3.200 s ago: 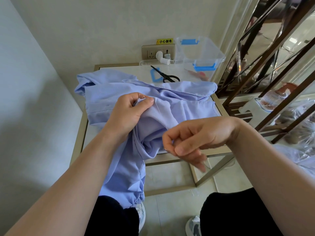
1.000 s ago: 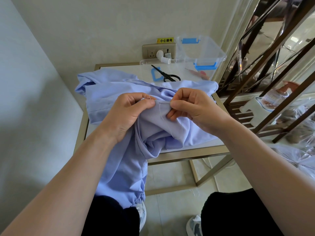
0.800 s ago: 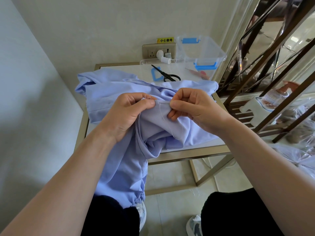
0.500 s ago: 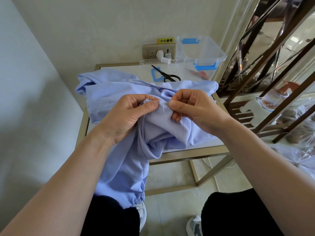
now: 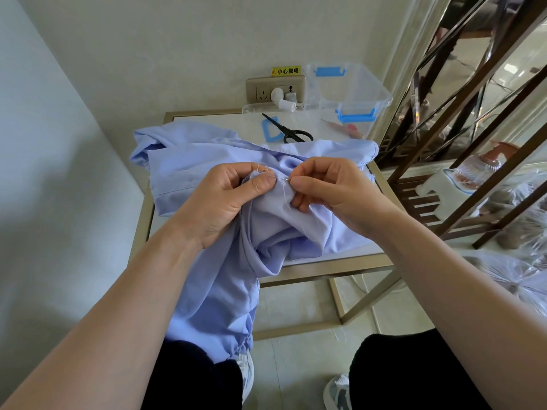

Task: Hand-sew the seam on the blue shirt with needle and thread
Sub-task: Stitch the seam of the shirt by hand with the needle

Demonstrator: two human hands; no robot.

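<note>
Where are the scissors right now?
In the head view, the scissors lie on the table, at its far end, just beyond the blue shirt and left of the clear box.

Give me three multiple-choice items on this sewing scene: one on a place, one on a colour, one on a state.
1. Where do the black scissors lie?
A) on the floor
B) on the table, behind the blue shirt
C) on the person's lap

2. What colour are the latches of the clear plastic box?
A) blue
B) red
C) yellow

3. What is the right hand doing?
A) lying flat on the table
B) gripping the scissors
C) pinching the needle at the shirt's seam

Answers:
1 B: the scissors rest on the tabletop beyond the shirt.
2 A: both visible latches are blue.
3 C: its thumb and forefinger pinch the needle at the fabric that the left hand grips.
</note>
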